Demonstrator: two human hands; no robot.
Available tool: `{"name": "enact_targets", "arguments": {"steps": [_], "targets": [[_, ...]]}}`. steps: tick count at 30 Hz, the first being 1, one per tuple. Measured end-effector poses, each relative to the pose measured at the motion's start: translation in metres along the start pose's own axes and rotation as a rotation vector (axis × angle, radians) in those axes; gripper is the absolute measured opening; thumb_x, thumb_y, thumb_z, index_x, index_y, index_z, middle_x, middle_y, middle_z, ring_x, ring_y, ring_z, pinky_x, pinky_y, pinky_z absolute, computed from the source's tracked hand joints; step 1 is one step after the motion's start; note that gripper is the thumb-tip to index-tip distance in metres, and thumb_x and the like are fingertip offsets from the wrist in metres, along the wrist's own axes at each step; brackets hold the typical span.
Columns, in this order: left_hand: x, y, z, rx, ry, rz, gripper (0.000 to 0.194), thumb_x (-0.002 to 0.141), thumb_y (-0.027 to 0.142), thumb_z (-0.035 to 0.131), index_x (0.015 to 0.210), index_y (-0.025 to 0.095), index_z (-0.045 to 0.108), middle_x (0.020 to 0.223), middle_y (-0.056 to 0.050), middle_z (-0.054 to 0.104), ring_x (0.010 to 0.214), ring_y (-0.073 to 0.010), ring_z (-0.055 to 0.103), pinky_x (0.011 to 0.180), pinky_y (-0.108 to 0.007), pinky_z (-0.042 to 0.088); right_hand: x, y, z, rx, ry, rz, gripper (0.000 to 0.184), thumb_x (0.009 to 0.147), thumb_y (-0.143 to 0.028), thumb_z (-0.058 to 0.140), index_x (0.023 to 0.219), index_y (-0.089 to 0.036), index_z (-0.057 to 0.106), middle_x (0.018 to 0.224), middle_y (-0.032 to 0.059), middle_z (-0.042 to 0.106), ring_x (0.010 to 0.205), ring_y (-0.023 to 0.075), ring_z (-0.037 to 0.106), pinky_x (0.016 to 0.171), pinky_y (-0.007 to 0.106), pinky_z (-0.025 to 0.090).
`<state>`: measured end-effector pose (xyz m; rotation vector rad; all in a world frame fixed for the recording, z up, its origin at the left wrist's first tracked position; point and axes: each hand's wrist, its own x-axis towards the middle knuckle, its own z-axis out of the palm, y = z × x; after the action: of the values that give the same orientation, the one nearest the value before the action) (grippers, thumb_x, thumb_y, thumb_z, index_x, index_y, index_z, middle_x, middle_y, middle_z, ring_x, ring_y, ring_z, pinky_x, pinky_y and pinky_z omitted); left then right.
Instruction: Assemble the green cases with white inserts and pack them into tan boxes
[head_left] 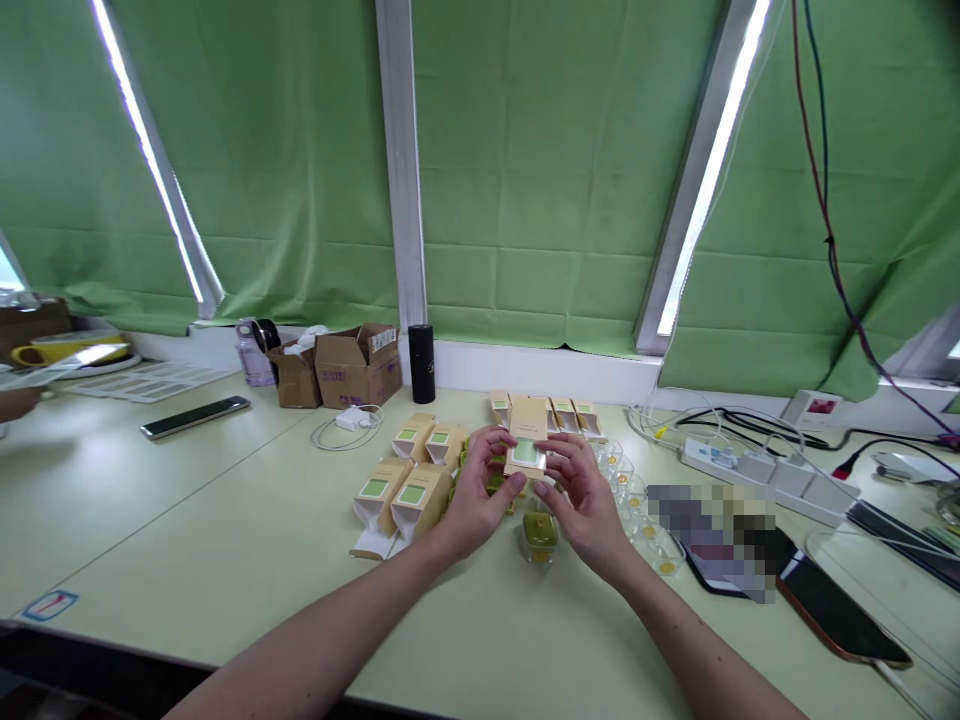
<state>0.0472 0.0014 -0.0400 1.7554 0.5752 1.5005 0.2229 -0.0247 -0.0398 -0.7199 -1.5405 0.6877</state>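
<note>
Between both hands is a small tan cardboard box (529,418) with a pale green square on its front. My left hand (480,495) grips its left side, thumb near the lower edge. On the right side, the fingers of my right hand (586,500) press against it. A small clear cup with green contents (539,535) sits on the table just below the box. To the left stand several similar tan boxes (422,497), flaps open toward me. Right of my hands are several clear plastic cups (636,500) with yellow dots, partly hidden by my right hand.
More tan boxes (585,415) stand behind my hands. A white power strip (765,480) with cables and phones (844,605) lie at the right. Cardboard cartons (358,365), a black cylinder (421,363) and a charger (354,418) are at the back. Another person's hand (19,402) shows far left.
</note>
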Motion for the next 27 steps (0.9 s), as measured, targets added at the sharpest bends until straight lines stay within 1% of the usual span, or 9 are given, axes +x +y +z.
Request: {"name": "enact_targets", "arguments": {"steps": [5, 10, 14, 19, 22, 24, 27], "targets": [[0.0006, -0.0024, 0.0007, 0.056, 0.031, 0.018, 0.035, 0.095, 0.051, 0.07, 0.117, 0.027, 0.058, 0.134, -0.01, 0.046, 0.116, -0.0247, 0.058, 0.092, -0.038, 0.056, -0.0002, 0.0015, -0.0002, -0.019, 0.014, -0.001, 0.03, 0.096, -0.042, 0.07, 0.125, -0.033, 0.066, 0.139, 0.0075, 0.045, 0.098, 0.0168, 0.067, 0.102, 0.043, 0.058], [0.0012, -0.0063, -0.0002, 0.121, 0.069, 0.049, 0.033, 0.095, 0.052, 0.07, 0.114, 0.027, 0.059, 0.133, -0.01, 0.046, 0.122, -0.0261, 0.055, 0.096, -0.04, 0.055, -0.0007, 0.0033, -0.0008, -0.03, 0.011, -0.009, 0.028, 0.098, -0.04, 0.068, 0.125, -0.034, 0.067, 0.138, 0.0074, 0.044, 0.098, 0.0169, 0.067, 0.103, 0.045, 0.059], [0.0012, -0.007, 0.0, 0.152, 0.085, 0.057, 0.031, 0.096, 0.05, 0.068, 0.112, 0.025, 0.059, 0.13, -0.01, 0.047, 0.116, -0.0242, 0.056, 0.092, -0.037, 0.055, -0.0009, 0.0038, -0.0008, -0.03, -0.001, -0.003, 0.027, 0.099, -0.04, 0.067, 0.125, -0.033, 0.067, 0.139, 0.0077, 0.044, 0.099, 0.017, 0.068, 0.102, 0.045, 0.059], [0.001, -0.0082, 0.0001, 0.175, 0.115, 0.09, 0.028, 0.097, 0.048, 0.068, 0.109, 0.023, 0.06, 0.125, -0.009, 0.048, 0.104, -0.02, 0.058, 0.084, -0.032, 0.054, -0.0009, 0.0028, -0.0004, -0.048, 0.019, -0.001, 0.025, 0.1, -0.044, 0.064, 0.121, -0.031, 0.069, 0.138, 0.0092, 0.046, 0.101, 0.0185, 0.068, 0.095, 0.042, 0.062], [0.0009, -0.0093, -0.0007, 0.213, 0.113, 0.109, 0.026, 0.098, 0.044, 0.068, 0.11, 0.023, 0.06, 0.125, -0.01, 0.048, 0.101, -0.0189, 0.058, 0.084, -0.031, 0.054, -0.0009, 0.0043, -0.0006, -0.054, 0.018, 0.005, 0.028, 0.101, -0.046, 0.063, 0.123, -0.031, 0.069, 0.139, 0.0096, 0.046, 0.099, 0.0184, 0.068, 0.094, 0.042, 0.062], [0.0007, -0.0085, -0.001, 0.24, 0.1, 0.124, 0.025, 0.099, 0.042, 0.066, 0.114, 0.023, 0.059, 0.128, -0.01, 0.048, 0.108, -0.0205, 0.059, 0.089, -0.033, 0.054, -0.0008, 0.0062, -0.001, -0.056, 0.019, 0.004, 0.028, 0.101, -0.045, 0.063, 0.125, -0.032, 0.069, 0.14, 0.0095, 0.045, 0.1, 0.0188, 0.069, 0.097, 0.042, 0.062], [0.0001, -0.0048, -0.001, 0.288, 0.087, 0.154, 0.026, 0.1, 0.04, 0.064, 0.12, 0.024, 0.057, 0.136, -0.012, 0.047, 0.128, -0.0265, 0.054, 0.102, -0.039, 0.052, -0.0004, 0.009, -0.0015, -0.07, 0.022, -0.017, 0.028, 0.101, -0.042, 0.063, 0.128, -0.034, 0.068, 0.146, 0.0097, 0.043, 0.11, 0.0211, 0.068, 0.104, 0.045, 0.058]]}}
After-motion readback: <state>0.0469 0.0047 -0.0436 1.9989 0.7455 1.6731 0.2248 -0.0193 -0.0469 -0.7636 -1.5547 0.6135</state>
